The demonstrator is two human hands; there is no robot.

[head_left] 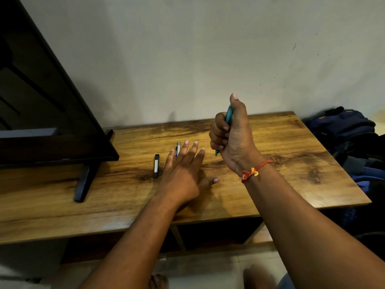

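Head view: right hand (231, 138), grip tight around slim teal pen (229, 114); left hand (183, 174), fingers straight.

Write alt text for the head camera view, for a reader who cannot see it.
The right hand grips a teal pen upright in its fist above a wooden table. The left hand is spread open over the table beside a white pen, with a small black stick to its left. A dark television stands at left.

The wooden table (270, 147) bears a black stick (156, 165), a white pen (178, 146) and a television's foot (83, 182).
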